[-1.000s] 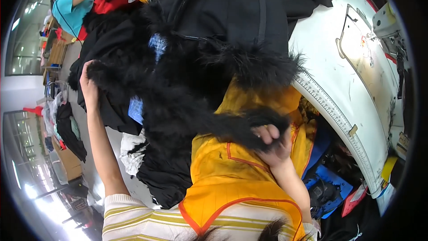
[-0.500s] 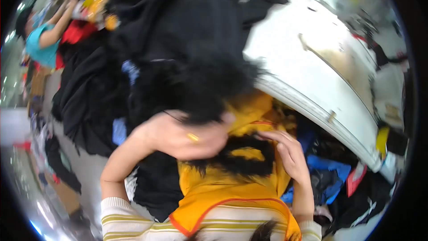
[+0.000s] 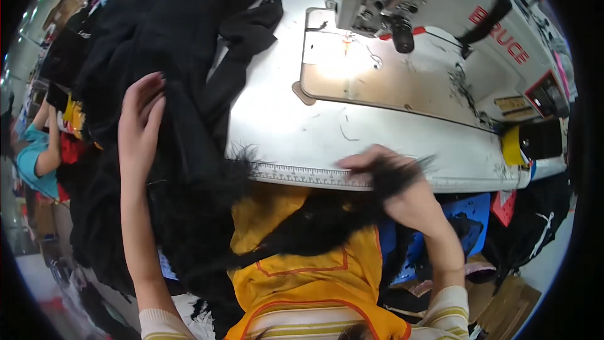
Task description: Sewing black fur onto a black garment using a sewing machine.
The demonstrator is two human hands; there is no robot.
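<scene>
At the left edge, a co-worker in a turquoise top (image 3: 36, 162) stands with raised arms, beside red cloth (image 3: 70, 150) and a yellow bundle (image 3: 77, 118). At right, a yellow strip (image 3: 513, 145). Lower right: a blue plastic container (image 3: 477, 211), a red piece (image 3: 504, 207), dark fabric (image 3: 519, 230) with a white cord (image 3: 542, 234), and brown cardboard (image 3: 513, 305). Lower left, crumpled white cloth (image 3: 187, 307).

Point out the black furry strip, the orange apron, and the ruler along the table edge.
Black furry strip (image 3: 321, 220), head view: its middle stretch.
Orange apron (image 3: 305, 266), head view: its front.
Ruler (image 3: 308, 174), head view: its marked face.
</scene>
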